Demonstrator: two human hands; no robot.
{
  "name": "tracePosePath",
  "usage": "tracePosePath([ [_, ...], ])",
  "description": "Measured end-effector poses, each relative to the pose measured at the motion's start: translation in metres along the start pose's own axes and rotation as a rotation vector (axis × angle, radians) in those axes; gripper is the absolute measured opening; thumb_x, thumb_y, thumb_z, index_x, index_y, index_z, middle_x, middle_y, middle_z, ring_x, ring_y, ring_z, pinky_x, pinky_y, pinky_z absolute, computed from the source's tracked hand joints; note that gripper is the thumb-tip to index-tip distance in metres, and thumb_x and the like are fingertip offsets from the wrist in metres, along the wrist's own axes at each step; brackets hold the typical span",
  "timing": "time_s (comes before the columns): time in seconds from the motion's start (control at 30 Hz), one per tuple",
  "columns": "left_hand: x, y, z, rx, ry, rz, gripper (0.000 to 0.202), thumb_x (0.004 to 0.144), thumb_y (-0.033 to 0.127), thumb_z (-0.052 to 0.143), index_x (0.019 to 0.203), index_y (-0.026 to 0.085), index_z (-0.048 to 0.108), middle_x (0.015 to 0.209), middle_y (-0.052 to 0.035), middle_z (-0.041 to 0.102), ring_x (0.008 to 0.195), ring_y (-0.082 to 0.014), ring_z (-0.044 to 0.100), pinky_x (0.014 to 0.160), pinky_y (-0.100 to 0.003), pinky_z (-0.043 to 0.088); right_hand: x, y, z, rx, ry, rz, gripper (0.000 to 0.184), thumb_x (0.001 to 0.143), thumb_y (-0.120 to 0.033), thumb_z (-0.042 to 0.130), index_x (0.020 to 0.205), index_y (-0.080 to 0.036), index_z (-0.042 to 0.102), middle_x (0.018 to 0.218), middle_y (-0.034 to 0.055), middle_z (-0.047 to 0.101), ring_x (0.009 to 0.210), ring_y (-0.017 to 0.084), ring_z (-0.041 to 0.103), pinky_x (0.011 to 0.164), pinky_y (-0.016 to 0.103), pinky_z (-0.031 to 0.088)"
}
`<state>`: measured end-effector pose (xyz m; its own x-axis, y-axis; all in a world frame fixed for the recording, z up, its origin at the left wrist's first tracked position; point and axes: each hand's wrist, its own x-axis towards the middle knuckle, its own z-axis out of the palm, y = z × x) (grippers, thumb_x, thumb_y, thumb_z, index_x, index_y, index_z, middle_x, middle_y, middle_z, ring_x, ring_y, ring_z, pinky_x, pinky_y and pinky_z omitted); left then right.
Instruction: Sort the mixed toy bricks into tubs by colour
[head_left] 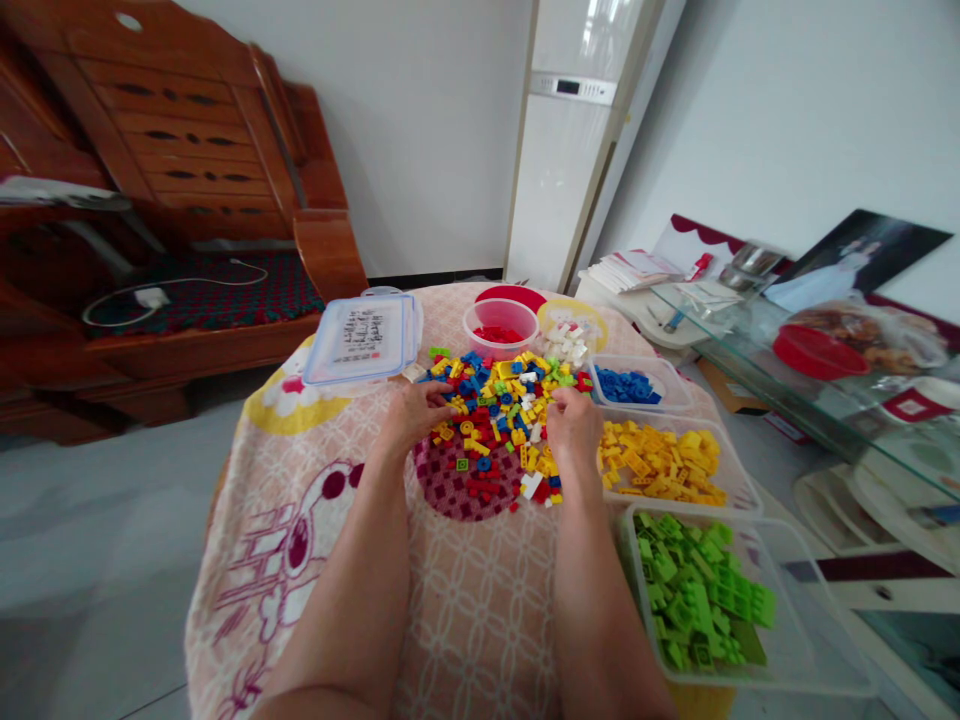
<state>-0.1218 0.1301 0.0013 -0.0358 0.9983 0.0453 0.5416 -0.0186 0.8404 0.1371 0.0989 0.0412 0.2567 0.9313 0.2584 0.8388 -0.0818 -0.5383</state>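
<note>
A mixed pile of toy building bricks [487, 400] in red, yellow, blue, green and white lies on the cloth between my hands. My left hand [411, 412] is at the pile's left edge, thumb and fingers apart around the nearest bricks, none seen held. At the right edge, my right hand [576, 428] has its fingers curled together; what they hold, if anything, is hidden. Sorted bricks sit around the pile: red ones in a round pink tub [501, 315], blue ones in a small clear box [679, 392], yellow ones in a clear tray [739, 480], green ones in a larger clear box [802, 620].
White bricks [568, 343] lie behind the pile. A clear lid with blue edging [364, 338] rests at the far left of the patterned tablecloth [480, 600]. A glass shelf [810, 410] with dishes and bags stands right; a wooden bench [187, 200] stands left.
</note>
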Motion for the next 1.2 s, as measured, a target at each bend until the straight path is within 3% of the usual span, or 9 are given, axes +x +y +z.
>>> tracePosePath([
  [0.33,0.001,-0.006,0.003,-0.046,0.002,-0.008,0.05,0.059,0.044,0.086,0.101,0.018,0.081,0.072,-0.0025,0.073,0.069,-0.0209,0.069,0.065,-0.03,0.055,-0.003,-0.003,0.01,-0.122,-0.181,0.014,0.029,0.091,-0.014,0.06,0.113,-0.019,0.079,0.114,0.0114,0.078,0.105,0.023,0.072,0.088,0.028,0.049],
  [0.9,0.0,0.0,0.0,0.005,-0.007,0.006,0.053,0.059,0.049,0.085,0.101,0.017,0.081,0.072,-0.0023,0.073,0.069,-0.0209,0.068,0.066,-0.031,0.055,-0.004,-0.001,0.017,-0.086,-0.232,-0.012,0.036,0.089,-0.018,0.068,0.124,-0.021,0.075,0.111,0.009,0.079,0.105,0.023,0.072,0.089,0.029,0.049],
  [1.2,0.0,-0.001,0.002,-0.007,0.008,0.001,0.053,0.06,0.05,0.085,0.101,0.017,0.08,0.071,-0.0022,0.072,0.069,-0.0211,0.068,0.066,-0.031,0.054,-0.002,0.0,0.013,-0.054,-0.164,-0.028,0.029,0.09,-0.018,0.064,0.115,-0.022,0.078,0.111,0.0089,0.08,0.103,0.023,0.072,0.089,0.029,0.049],
])
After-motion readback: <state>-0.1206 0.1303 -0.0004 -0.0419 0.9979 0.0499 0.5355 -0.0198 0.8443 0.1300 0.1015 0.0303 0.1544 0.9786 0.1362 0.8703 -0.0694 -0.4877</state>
